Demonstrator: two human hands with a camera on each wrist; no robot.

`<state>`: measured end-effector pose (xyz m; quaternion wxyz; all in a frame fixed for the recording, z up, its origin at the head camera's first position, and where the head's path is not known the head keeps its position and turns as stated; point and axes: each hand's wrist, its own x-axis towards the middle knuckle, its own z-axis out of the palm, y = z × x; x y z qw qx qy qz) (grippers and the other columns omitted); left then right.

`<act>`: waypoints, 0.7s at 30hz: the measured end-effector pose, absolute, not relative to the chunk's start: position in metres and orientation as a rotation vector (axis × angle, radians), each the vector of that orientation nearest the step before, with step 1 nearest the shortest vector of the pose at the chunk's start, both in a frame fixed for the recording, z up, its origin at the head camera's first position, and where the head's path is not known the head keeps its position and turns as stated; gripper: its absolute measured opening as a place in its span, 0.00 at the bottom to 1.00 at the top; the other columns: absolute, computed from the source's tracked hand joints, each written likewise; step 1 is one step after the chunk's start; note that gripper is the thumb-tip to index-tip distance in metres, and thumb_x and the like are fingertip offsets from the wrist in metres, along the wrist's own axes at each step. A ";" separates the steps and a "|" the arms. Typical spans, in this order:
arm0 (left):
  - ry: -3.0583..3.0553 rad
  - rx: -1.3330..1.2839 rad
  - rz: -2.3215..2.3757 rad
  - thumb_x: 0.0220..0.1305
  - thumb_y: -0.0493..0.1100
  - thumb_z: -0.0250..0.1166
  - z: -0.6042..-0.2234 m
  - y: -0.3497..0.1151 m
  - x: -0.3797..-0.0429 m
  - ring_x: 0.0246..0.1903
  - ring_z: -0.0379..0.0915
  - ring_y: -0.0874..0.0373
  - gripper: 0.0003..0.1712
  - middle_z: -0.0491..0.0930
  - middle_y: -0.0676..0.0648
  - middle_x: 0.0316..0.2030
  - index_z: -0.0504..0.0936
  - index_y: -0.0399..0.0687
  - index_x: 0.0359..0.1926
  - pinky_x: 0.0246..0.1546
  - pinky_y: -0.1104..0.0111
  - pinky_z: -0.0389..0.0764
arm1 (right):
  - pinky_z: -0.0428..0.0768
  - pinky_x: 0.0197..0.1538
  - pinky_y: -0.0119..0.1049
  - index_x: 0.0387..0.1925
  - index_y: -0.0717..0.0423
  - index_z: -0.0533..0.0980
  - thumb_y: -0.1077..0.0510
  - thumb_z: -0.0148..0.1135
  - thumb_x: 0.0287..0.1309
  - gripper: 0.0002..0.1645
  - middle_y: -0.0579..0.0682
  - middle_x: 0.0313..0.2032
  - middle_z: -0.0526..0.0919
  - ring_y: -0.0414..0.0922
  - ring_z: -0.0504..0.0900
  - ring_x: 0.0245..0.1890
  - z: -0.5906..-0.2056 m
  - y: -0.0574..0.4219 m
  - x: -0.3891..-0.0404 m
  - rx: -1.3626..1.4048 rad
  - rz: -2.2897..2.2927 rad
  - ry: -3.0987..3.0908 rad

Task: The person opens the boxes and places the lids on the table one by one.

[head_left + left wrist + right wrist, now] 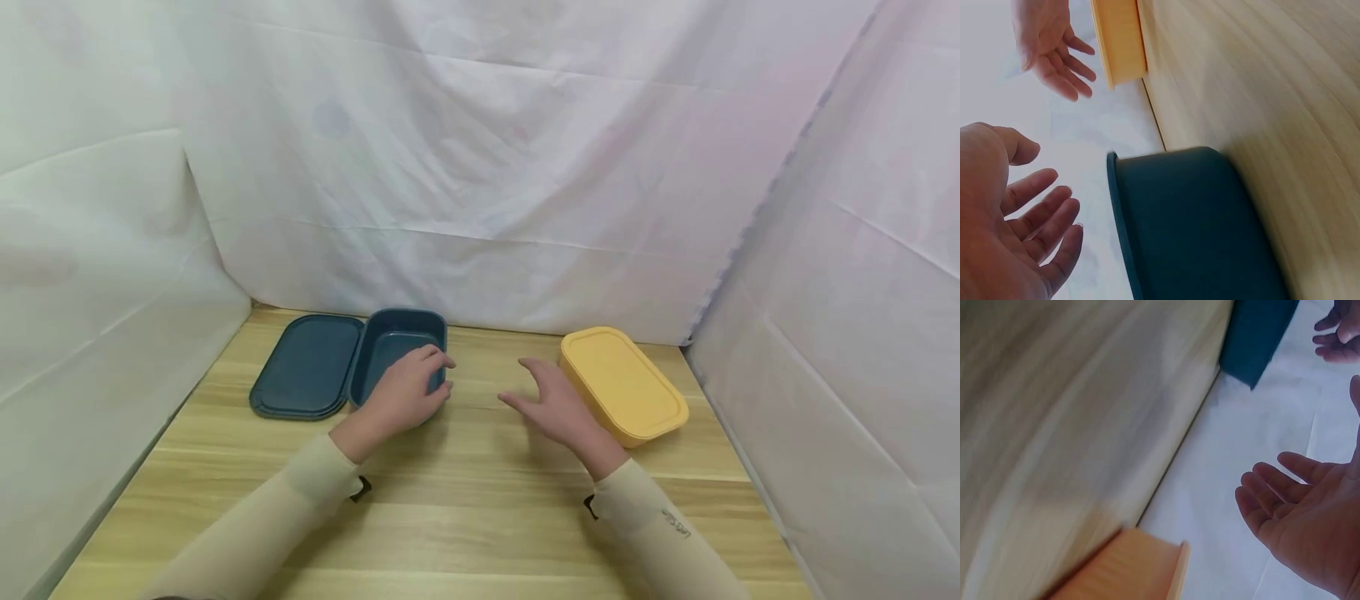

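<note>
Over the near right part of a dark teal lunch box (401, 321) hovers my left hand (405, 390), its fingers relaxed and holding nothing. The box stands uncovered at the back left of the table, and its flat teal lid (309, 367) lies along its left side. In the left wrist view the teal box's wall (1191, 219) shows beside the loose fingers. My right hand (558, 404) is just left of a yellow lunch box (626, 383), whose yellow lid is on. Its fingers are spread and the palm faces inward, with nothing in it, as the right wrist view shows.
The boxes stand on a light wood-grain table (480, 500). A white cloth curtain (480, 192) hangs right behind the table's back edge, and more white cloth closes the left and right sides. Bare tabletop lies between the two boxes and in front of them.
</note>
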<state>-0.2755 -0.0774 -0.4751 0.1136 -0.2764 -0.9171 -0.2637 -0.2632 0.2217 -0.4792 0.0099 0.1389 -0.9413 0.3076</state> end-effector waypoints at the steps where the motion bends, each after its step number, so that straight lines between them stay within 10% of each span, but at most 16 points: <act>1: -2.686 -0.817 -0.775 0.76 0.45 0.73 -0.474 -0.075 -0.276 0.57 0.83 0.49 0.17 0.84 0.48 0.57 0.87 0.49 0.61 0.55 0.50 0.86 | 0.68 0.77 0.64 0.82 0.58 0.67 0.26 0.67 0.72 0.55 0.61 0.79 0.71 0.62 0.68 0.80 -0.477 0.225 -0.264 0.418 0.957 -2.939; 21: -2.745 -1.151 -1.017 0.79 0.44 0.67 -0.490 0.027 -0.272 0.49 0.84 0.58 0.10 0.86 0.52 0.50 0.89 0.47 0.55 0.52 0.63 0.84 | 0.66 0.74 0.72 0.82 0.71 0.61 0.33 0.54 0.84 0.50 0.75 0.77 0.67 0.73 0.65 0.77 -0.435 0.366 -0.290 0.129 0.838 -2.926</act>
